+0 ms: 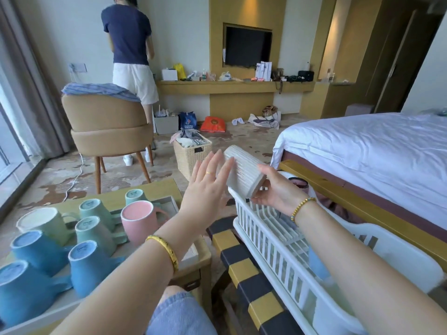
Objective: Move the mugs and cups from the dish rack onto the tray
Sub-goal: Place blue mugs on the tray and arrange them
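A white ribbed cup [244, 174] lies tilted in the air above the far end of the white dish rack [271, 243]. My right hand [273, 189] grips it by its rim end from below. My left hand [208, 187] is spread flat, its fingertips touching the cup's base end. On the left, the white tray [188, 252] holds several upside-down mugs: blue ones [89, 269] in front, green ones [93, 230] behind, and a pink mug [136, 220]. A blue cup [318, 264] still sits in the rack, partly hidden by my right forearm.
The tray rests on a low wooden table [205, 258]. The rack sits on a black-and-yellow striped bench [242, 267]. A bed [375, 151] is to the right; a wicker basket [191, 153], a chair [108, 131] and a standing person [130, 49] are beyond.
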`<state>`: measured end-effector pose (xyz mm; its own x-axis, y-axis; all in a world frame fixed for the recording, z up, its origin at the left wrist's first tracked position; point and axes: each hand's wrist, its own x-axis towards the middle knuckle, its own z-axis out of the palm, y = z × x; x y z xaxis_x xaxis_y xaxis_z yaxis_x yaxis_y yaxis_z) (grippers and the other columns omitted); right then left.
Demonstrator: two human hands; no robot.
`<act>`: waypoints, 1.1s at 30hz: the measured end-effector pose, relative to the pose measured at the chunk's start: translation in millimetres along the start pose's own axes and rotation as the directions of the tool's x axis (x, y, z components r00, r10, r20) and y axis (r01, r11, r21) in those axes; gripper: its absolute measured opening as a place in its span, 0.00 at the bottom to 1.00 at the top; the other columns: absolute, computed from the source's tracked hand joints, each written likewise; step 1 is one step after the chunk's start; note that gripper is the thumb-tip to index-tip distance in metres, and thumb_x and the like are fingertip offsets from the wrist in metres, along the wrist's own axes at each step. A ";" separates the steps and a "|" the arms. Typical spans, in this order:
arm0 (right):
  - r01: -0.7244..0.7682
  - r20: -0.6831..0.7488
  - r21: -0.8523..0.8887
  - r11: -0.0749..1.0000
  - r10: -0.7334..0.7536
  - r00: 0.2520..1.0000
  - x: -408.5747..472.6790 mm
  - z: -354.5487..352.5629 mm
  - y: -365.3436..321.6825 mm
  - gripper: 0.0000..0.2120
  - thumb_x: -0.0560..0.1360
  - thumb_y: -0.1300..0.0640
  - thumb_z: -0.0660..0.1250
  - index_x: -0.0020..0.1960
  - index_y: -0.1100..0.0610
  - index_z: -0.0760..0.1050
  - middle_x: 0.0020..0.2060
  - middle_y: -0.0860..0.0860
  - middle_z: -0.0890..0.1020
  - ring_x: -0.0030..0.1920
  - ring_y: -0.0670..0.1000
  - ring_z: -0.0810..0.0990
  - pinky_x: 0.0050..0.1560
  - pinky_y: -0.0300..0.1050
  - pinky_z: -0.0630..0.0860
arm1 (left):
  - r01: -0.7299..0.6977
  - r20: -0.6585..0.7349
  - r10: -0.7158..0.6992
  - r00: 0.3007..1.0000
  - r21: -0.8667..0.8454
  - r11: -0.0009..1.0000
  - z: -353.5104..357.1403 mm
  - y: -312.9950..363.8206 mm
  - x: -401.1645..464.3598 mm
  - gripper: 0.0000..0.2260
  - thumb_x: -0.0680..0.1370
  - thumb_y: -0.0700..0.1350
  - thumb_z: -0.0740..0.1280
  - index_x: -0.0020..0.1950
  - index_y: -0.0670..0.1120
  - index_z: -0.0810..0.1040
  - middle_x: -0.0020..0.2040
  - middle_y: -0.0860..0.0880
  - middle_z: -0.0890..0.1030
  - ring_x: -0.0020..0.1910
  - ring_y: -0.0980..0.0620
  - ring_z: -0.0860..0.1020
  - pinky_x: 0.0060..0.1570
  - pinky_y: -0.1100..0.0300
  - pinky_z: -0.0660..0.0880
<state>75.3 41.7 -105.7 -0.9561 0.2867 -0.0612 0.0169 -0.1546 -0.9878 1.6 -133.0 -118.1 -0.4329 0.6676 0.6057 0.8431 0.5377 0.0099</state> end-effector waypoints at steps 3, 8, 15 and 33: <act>0.035 0.113 -0.150 0.988 -0.018 0.993 -1.0 37.3 -6.0 0.10 0.76 0.45 0.59 0.48 0.44 0.78 0.37 0.47 0.82 0.39 0.46 0.81 0.39 0.44 0.78 | -0.101 -0.005 0.103 0.995 0.155 0.983 -20.8 -15.6 -4.5 0.36 0.74 0.50 0.68 0.76 0.48 0.51 0.76 0.43 0.56 0.76 0.42 0.51 0.72 0.51 0.42; 0.026 0.222 -0.254 0.967 0.033 0.974 1.1 93.0 1.0 0.19 0.76 0.44 0.60 0.64 0.50 0.72 0.44 0.48 0.81 0.41 0.46 0.80 0.39 0.42 0.77 | -0.204 0.011 0.212 0.977 0.327 0.923 -48.3 -54.8 -32.4 0.41 0.60 0.56 0.78 0.68 0.41 0.69 0.64 0.41 0.75 0.65 0.39 0.72 0.66 0.46 0.66; -0.035 0.341 -0.318 0.947 0.149 0.928 8.1 141.0 20.4 0.20 0.78 0.44 0.57 0.66 0.52 0.69 0.58 0.53 0.77 0.51 0.52 0.80 0.49 0.44 0.77 | 0.001 -0.038 0.001 0.999 0.054 0.999 -56.4 -103.7 -79.6 0.38 0.57 0.54 0.79 0.60 0.36 0.72 0.55 0.40 0.79 0.54 0.39 0.78 0.55 0.48 0.74; 0.205 0.182 -0.895 0.396 -0.097 0.979 59.1 147.9 112.9 0.14 0.79 0.57 0.59 0.64 0.52 0.72 0.54 0.52 0.82 0.45 0.49 0.80 0.38 0.38 0.74 | 0.490 0.022 -0.621 0.784 -0.635 0.597 36.1 -115.7 -130.1 0.37 0.62 0.49 0.78 0.64 0.54 0.60 0.62 0.52 0.69 0.57 0.60 0.69 0.53 0.69 0.67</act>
<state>-22.6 -98.7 -199.7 -0.9904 0.1238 0.0622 0.0722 0.8441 -0.5314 -51.1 -263.6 -226.9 -0.8695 0.2006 0.4514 0.4937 0.3211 0.8082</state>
